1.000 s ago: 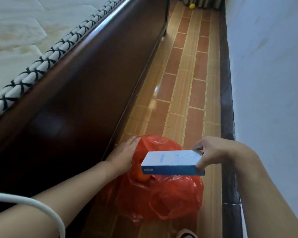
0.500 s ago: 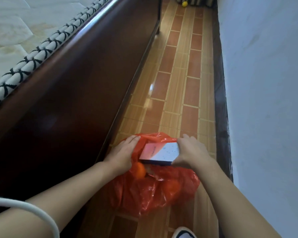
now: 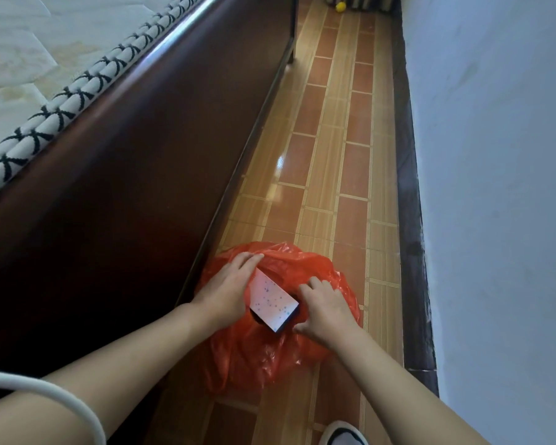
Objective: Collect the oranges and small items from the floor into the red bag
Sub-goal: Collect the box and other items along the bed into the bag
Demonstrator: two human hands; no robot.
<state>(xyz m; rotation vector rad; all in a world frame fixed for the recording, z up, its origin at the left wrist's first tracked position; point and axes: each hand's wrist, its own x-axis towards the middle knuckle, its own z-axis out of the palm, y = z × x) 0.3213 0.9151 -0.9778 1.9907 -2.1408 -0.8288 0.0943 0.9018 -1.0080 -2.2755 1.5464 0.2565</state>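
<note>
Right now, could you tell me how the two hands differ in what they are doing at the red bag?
The left hand holds the red bag at its bed-side edge, fingers extended; the right hand has its fingers curled at the end of the box. The left hand is nearer the bed, the right nearer the wall. Both are at the bag's mouth.

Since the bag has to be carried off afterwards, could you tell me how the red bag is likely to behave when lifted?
The red bag looks like thin crinkled plastic, so it will probably sag and lose its shape. The box lying in its mouth may shift or slide. The bag probably needs holding by its rim.
</note>
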